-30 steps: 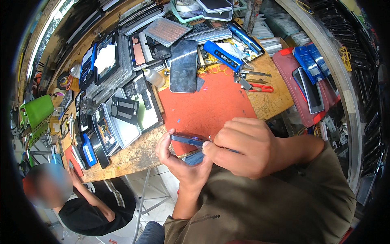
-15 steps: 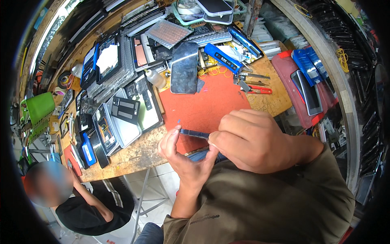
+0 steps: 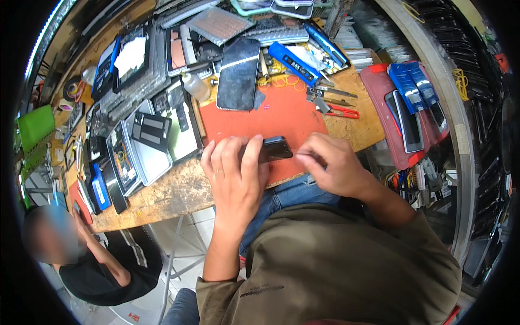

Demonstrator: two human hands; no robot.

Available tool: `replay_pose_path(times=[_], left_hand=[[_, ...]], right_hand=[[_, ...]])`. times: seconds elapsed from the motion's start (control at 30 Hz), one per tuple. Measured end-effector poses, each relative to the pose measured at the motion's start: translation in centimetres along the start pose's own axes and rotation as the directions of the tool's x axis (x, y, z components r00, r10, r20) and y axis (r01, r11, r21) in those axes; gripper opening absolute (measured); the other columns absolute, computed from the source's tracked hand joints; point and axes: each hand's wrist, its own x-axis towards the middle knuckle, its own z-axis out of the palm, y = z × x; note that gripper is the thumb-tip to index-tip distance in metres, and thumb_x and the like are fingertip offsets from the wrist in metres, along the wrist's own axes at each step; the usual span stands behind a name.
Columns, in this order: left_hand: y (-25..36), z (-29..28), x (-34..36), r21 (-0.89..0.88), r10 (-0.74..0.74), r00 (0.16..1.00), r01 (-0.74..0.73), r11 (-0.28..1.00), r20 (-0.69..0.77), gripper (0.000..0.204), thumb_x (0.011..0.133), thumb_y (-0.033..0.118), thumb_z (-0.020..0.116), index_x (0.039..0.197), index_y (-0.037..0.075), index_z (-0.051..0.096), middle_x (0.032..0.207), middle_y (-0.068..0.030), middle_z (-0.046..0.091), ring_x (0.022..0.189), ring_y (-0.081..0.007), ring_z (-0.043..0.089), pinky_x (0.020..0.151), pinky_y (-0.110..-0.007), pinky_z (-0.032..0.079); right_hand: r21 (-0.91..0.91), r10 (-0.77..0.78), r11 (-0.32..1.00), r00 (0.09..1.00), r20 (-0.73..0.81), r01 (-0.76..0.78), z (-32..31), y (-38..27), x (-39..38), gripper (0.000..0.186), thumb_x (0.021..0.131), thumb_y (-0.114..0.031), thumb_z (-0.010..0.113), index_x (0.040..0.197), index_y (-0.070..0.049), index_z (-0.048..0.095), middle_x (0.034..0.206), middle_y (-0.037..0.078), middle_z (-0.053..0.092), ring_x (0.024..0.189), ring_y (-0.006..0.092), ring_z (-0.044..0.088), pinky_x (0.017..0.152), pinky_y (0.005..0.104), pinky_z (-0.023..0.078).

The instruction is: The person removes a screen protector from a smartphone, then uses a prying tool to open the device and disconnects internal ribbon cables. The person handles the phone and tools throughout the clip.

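Observation:
My left hand [image 3: 235, 165] is wrapped round a small dark smartphone [image 3: 276, 147], which is held low over the red mat [image 3: 292, 122]. Its fingers cover the phone's left part, so only the right end shows. Just off that end is my right hand [image 3: 330, 162], thumb and fingers pinched together. Whether something tiny sits in the pinch is too small to tell. Beyond the hands, a larger phone with a dark, smudged screen [image 3: 238, 73] lies across the mat's far edge.
Right of the mat lie a red-handled cutter [image 3: 342, 111] and blue tools [image 3: 295, 64]. A squeeze bottle [image 3: 195, 86] stands far left of it. Opened tablets [image 3: 149, 146] cover the bench's left side. A red case [image 3: 379, 108] bears phones. Another person [image 3: 103, 265] sits at left.
My left hand has turned from a thumb-and-finger edge hold to wrapping the phone, back of hand up. My right hand has come away from the phone to the right. The view has shifted slightly.

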Motion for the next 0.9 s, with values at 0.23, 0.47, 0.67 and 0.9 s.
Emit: replay_pose_path(times=[0.23, 0.47, 0.67, 0.9], left_hand=[[-1.7, -0.6, -1.1, -0.054, -0.078, 0.993, 0.083, 0.995, 0.089, 0.074, 0.076, 0.021, 0.094, 0.140, 0.008, 0.059, 0.129, -0.0119, 0.065, 0.128, -0.0323, 0.061, 0.118, -0.055, 0.035], [-3.8, -1.2, -2.7, -0.107, -0.131, 0.991, 0.134, 0.985, 0.033, 0.049, 0.089, 0.000, 0.078, 0.132, 0.010, 0.058, 0.148, -0.0112, 0.066, 0.141, -0.0361, 0.057, 0.121, -0.058, 0.032], [-3.5, -1.2, -3.2, -0.033, -0.125, 0.991, 0.126, 0.991, 0.040, 0.042, 0.091, 0.000, 0.074, 0.130, 0.010, 0.061, 0.147, -0.0111, 0.066, 0.141, -0.0370, 0.057, 0.122, -0.056, 0.034], [-3.2, -1.0, -3.6, -0.008, -0.111, 0.994, 0.111, 0.994, 0.013, 0.037, 0.091, 0.002, 0.075, 0.125, 0.011, 0.064, 0.146, -0.0117, 0.066, 0.143, -0.0365, 0.057, 0.122, -0.055, 0.034]], right_hand=[[0.015, 0.296, 0.955, 0.955, -0.018, -0.296, -4.4, 1.2, -2.0, 0.004, 0.104, -0.004, 0.064, 0.102, -0.002, 0.061, 0.087, 0.012, 0.072, 0.072, 0.0207, 0.072, 0.063, 0.0345, 0.054], [0.511, 0.344, 0.828, 0.929, -0.140, -0.230, -3.3, 0.6, -1.1, 0.010, 0.108, -0.002, 0.062, 0.114, -0.001, 0.055, 0.107, 0.013, 0.077, 0.081, 0.0107, 0.072, 0.067, 0.0240, 0.058], [0.021, -0.142, 0.989, 0.977, -0.161, 0.147, -2.0, 0.0, 0.5, 0.022, 0.088, 0.014, 0.075, 0.104, 0.000, 0.069, 0.105, 0.017, 0.075, 0.088, 0.0235, 0.075, 0.070, 0.0315, 0.057], [-0.043, -0.335, 0.942, 0.933, -0.133, 0.332, 0.0, -0.9, 1.1, 0.030, 0.077, 0.016, 0.075, 0.102, 0.000, 0.073, 0.102, 0.015, 0.072, 0.082, 0.0279, 0.072, 0.067, 0.0347, 0.057]])
